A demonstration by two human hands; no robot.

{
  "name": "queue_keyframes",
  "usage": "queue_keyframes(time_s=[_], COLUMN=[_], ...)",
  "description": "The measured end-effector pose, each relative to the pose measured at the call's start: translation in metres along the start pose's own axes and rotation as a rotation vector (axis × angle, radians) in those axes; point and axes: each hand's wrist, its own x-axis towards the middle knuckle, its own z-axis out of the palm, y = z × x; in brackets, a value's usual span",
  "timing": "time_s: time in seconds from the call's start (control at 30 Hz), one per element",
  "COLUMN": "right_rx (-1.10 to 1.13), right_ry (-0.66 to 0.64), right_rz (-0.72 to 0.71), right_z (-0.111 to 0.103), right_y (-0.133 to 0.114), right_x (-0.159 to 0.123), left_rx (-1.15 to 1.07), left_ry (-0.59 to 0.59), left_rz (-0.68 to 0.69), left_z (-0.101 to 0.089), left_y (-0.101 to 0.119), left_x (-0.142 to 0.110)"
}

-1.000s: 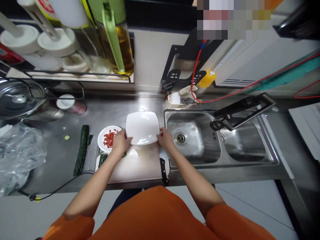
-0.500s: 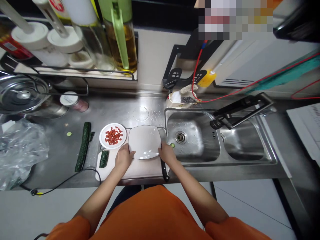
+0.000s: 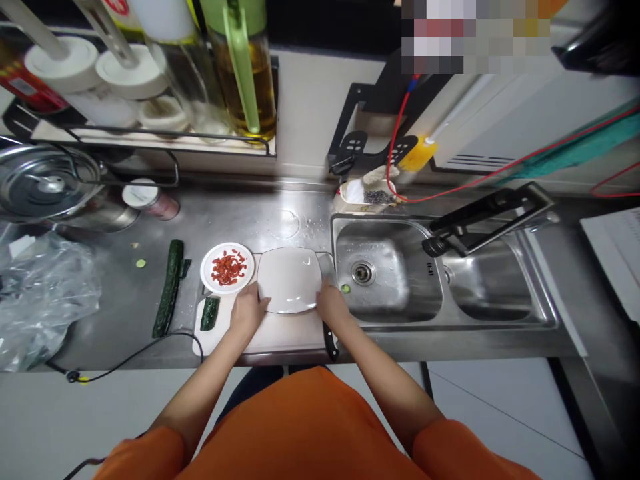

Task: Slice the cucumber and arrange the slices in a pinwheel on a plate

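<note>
A white squarish plate (image 3: 290, 280) is gripped at its left edge by my left hand (image 3: 249, 312) and at its right edge by my right hand (image 3: 331, 308). It covers part of the white cutting board (image 3: 285, 337). Just left of it, a round white plate (image 3: 204, 275) bears small red pieces (image 3: 229, 267). A short cucumber piece (image 3: 209, 314) lies on the board's left side, and a long cucumber (image 3: 169, 290) is on the steel counter further left. By my right hand the black handle of a knife (image 3: 331, 343) shows; its blade is mostly hidden.
To the right is a double steel sink (image 3: 387, 267) with a black faucet (image 3: 480, 223). Crumpled clear plastic (image 3: 47, 293) and a lidded pot (image 3: 55, 187) stand left. A condiment rack (image 3: 175, 140) holds jars and an oil bottle (image 3: 250, 87). A black cord (image 3: 135, 357) crosses the counter's front edge.
Both hands keep their hold on the squarish plate, which stays at nearly the same place. The whole view has shifted slightly.
</note>
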Motion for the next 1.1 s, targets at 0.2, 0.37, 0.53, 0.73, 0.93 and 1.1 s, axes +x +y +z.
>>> queue_keyframes(time_s=[0.2, 0.37, 0.53, 0.73, 0.93, 1.1], right_rx=[0.015, 0.036, -0.014, -0.028, 0.087, 0.35], right_ry=[0.045, 0.049, -0.001, -0.036, 0.004, 0.101], right_rz=[-0.029, -0.2, -0.261, -0.278, -0.315, -0.485], right_z=[-0.006, 0.008, 0.017, 0.019, 0.023, 0.016], right_y=[0.0, -0.008, -0.019, -0.02, -0.02, -0.029], right_x=[-0.018, -0.027, -0.029, -0.029, -0.026, -0.015], left_rx=[-0.075, -0.145, -0.198, -0.274, -0.426, -0.755], left_ry=[0.195, 0.213, 0.235, 0.243, 0.198, -0.047], left_rz=[-0.066, -0.125, -0.16, -0.223, -0.3, -0.25], left_z=[-0.009, -0.002, 0.005, 0.001, -0.003, -0.019], left_y=[-0.039, -0.049, -0.043, -0.041, -0.045, -0.038], left_x=[-0.019, -0.026, -0.022, -0.021, -0.019, -0.012])
